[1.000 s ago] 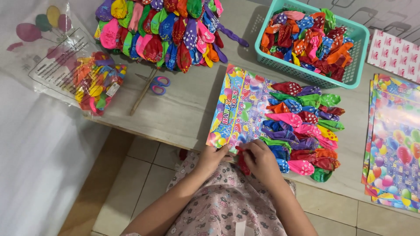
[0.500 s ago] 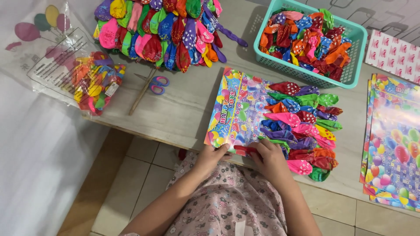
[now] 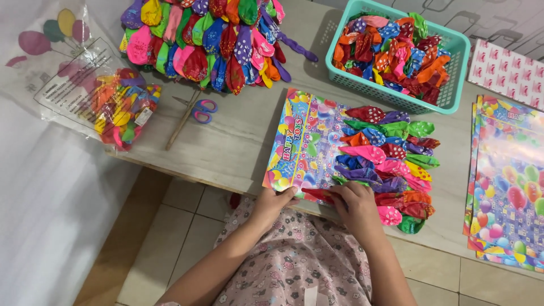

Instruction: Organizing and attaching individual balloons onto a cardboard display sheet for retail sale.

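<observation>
Head view: left hand (image 3: 272, 201) pinches the near edge of a colourful printed cardboard sheet (image 3: 306, 141) lying at the grey table's (image 3: 238, 141) near edge; right hand (image 3: 357, 204), fingers curled, presses a red rubber balloon (image 3: 317, 194) onto it; teal plastic basket (image 3: 453, 85) at the far edge.

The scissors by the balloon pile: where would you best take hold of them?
Probably at the purple handle loops, from above. The scissors lie flat on the table, loops toward the colourful card, with bare table around them.
</observation>
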